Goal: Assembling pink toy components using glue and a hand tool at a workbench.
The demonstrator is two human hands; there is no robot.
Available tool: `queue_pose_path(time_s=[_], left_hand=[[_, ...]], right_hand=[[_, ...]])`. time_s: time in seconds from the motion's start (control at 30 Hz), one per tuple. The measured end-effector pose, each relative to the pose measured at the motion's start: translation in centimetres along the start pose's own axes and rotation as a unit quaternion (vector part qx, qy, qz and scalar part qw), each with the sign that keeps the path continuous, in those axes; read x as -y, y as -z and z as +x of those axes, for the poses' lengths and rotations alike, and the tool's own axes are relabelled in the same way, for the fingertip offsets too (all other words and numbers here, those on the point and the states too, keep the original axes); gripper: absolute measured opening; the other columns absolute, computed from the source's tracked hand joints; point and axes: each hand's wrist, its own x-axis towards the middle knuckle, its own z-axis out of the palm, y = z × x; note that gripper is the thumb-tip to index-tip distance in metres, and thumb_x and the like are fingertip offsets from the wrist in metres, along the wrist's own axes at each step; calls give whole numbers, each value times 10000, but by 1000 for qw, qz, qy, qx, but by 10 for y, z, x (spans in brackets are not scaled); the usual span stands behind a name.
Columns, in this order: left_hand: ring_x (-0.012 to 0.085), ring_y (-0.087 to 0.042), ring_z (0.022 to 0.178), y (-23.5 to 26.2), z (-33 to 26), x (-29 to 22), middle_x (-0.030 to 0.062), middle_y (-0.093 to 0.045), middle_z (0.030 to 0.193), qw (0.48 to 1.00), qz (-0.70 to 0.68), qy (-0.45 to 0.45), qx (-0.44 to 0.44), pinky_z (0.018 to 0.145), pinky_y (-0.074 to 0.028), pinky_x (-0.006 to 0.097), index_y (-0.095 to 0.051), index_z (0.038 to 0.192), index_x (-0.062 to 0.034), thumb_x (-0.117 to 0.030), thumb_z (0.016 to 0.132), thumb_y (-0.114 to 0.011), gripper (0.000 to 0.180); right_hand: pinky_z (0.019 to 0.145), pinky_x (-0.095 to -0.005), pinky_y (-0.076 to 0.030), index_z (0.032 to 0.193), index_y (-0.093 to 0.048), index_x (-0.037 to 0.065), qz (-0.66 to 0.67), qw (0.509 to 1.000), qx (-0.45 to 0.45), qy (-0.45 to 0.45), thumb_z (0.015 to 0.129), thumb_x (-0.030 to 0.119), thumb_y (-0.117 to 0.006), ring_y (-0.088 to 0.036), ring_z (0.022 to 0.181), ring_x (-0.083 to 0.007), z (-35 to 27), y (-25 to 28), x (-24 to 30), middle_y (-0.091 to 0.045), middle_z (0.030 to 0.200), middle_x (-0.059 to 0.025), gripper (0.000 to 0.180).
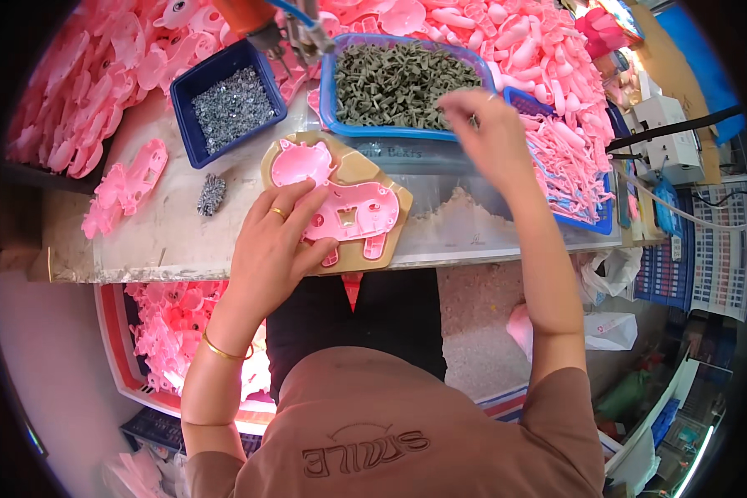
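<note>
Over the blue tray (340, 124), the blurred right hand (485, 137) hides its grip; left hand (274, 245) lies flat, pressing a pink shell (349, 207).

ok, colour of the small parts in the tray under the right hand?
Dull grey-green parts, in a blue tray; head view.

Bright, even light falls from above on the workbench (183, 232), washing the heaps of pink plastic parts (548, 50) nearly white. The right hand (490, 133) is smeared by motion blur, while the left hand (270, 249) stays sharp. Straight edges bow toward the dark round rim.
</note>
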Motion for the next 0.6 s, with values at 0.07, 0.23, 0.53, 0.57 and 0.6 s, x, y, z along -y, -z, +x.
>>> queue_pose_path(time_s=[0.07, 0.23, 0.53, 0.57, 0.6], left_hand=[[357, -534, 1152, 0, 3, 0, 154, -586, 1259, 1000, -1, -6, 2, 989, -447, 438, -583, 1280, -32, -263, 802, -732, 552], [359, -485, 1223, 1, 0, 3, 130, -554, 1337, 999, -12, 15, 33, 1021, -426, 435, -591, 1302, -59, -250, 824, -724, 532], [381, -509, 1186, 3, 0, 3, 168, -569, 1290, 1000, -10, -8, 16, 1008, -433, 454, -612, 1201, -9, -258, 806, -743, 485], [381, -509, 1186, 4, 1, 2, 168, -569, 1290, 1000, -10, -10, 15, 1008, -433, 454, -612, 1201, -9, -258, 806, -743, 485], [380, -508, 1186, 5, 1, 2, 164, -571, 1288, 1000, -7, -19, 13, 1005, -434, 454, -612, 1201, -12, -258, 805, -745, 485]], right_hand=[[761, -384, -530, 1081, -674, 57, -91, 995, -49, 3, 843, 119, -690, -664, 854, -285, 16, 4, -32, -692, 1005, -118, 247], [735, -357, -531, 1032, -665, 52, -201, 979, -19, -41, 830, 86, -686, -665, 783, -279, 24, 6, -32, -699, 926, -124, 206], [675, -262, -501, 1151, -662, 60, 258, 949, 31, -177, 899, 147, -695, -648, 786, -94, 25, 21, -50, -689, 907, 11, 269], [675, -262, -501, 1151, -662, 60, 256, 950, 29, -177, 899, 147, -695, -648, 786, -94, 24, 23, -51, -689, 907, 11, 269], [678, -246, -501, 1162, -656, 62, 291, 935, 40, -198, 908, 145, -691, -649, 796, -91, 22, 24, -53, -683, 927, 9, 270]])
